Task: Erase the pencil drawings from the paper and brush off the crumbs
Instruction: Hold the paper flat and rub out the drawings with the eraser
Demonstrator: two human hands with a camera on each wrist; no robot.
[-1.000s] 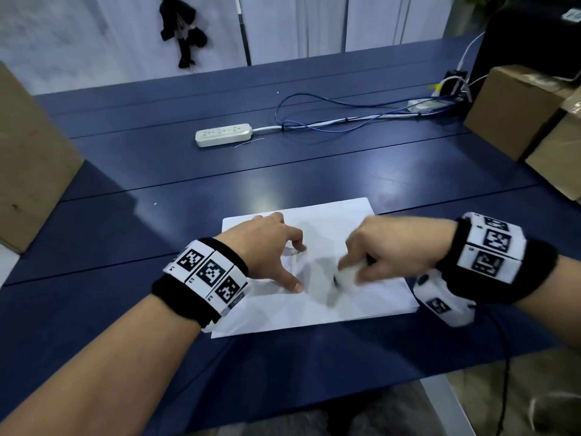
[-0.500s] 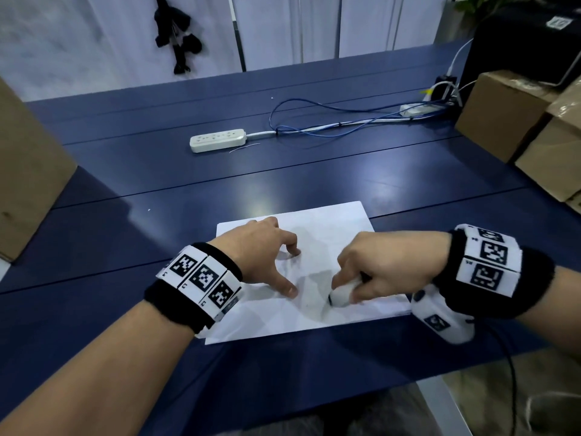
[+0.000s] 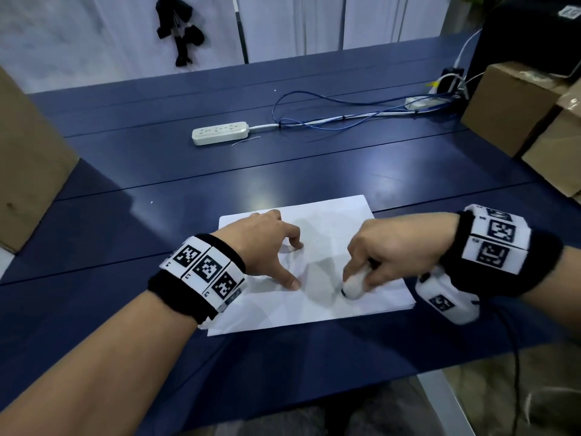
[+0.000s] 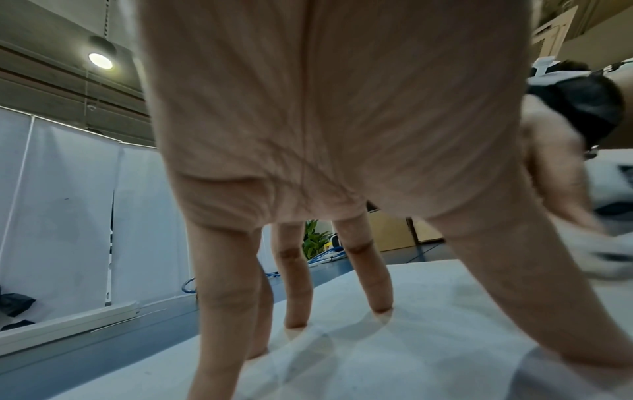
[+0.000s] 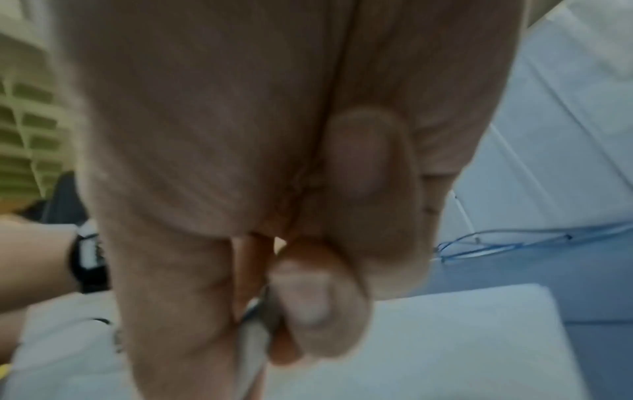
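A white sheet of paper [image 3: 330, 221] lies on the dark blue table [image 3: 283, 177] near its front edge. My left hand [image 3: 270, 247] stands on spread, straight fingertips [image 4: 380, 308] that press the sheet [image 4: 428, 338] down. To its right, my right hand [image 3: 386, 256] pinches a white eraser [image 3: 353, 286] with a dark tip and holds it against the paper. In the right wrist view the eraser [image 5: 251, 343] shows blurred between thumb and fingers above the sheet [image 5: 462, 338]. I make out no pencil marks or crumbs.
A white power strip [image 3: 220, 132] with blue and white cables [image 3: 330, 118] lies at the table's far side. Cardboard boxes [image 3: 509, 105] stand at the right edge. A brown board [image 3: 28, 171] leans at the left.
My right hand with the eraser has shifted slightly toward me and to the right across the paper, rubbing. The left hand keeps pressing in the same spot.
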